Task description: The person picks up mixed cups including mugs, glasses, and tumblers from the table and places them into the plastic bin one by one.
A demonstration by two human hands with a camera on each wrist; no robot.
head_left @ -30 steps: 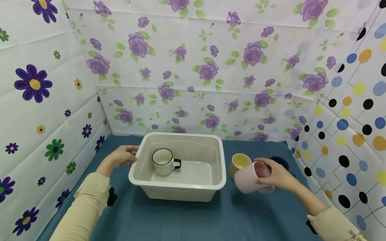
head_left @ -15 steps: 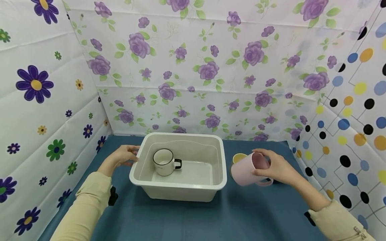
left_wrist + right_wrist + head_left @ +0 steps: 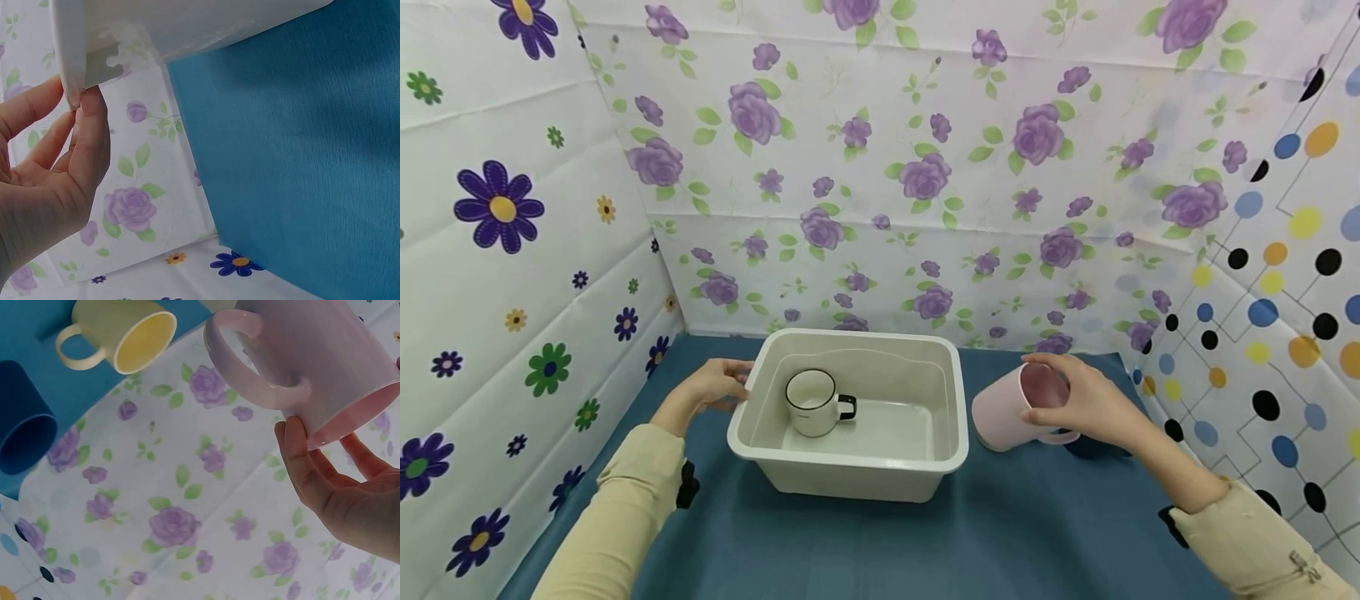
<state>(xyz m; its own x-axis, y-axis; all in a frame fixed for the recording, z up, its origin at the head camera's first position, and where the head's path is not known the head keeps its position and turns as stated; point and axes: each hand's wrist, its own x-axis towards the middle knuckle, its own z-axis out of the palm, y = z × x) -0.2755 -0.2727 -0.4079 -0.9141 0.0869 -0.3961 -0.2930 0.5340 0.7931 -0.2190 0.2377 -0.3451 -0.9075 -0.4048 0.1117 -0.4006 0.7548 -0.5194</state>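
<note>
My left hand (image 3: 709,385) pinches the left rim of a cream plastic tub (image 3: 850,482); the left wrist view shows the thumb and fingers (image 3: 90,134) on either side of that rim. Inside the tub, toward its left, a white enamel-style mug (image 3: 808,414) with a black rim and black handle stands upright. To the right of the tub my right hand (image 3: 1088,402) grips a pink mug (image 3: 1000,412) by its rim. This mug is tilted, its mouth facing the palm and its base toward the tub. Its handle (image 3: 250,381) hangs free of the fingers.
In the right wrist view a yellow mug (image 3: 119,328) and a dark blue cup (image 3: 24,403) are on the blue-covered table (image 3: 865,550). From the head, the pink mug hides the yellow one. Patterned cloth walls (image 3: 880,192) enclose the back and both sides.
The pink mug, in my right hand, has moved up and slightly left, covering the yellow mug in the head view. My left hand keeps its hold on the tub rim.
</note>
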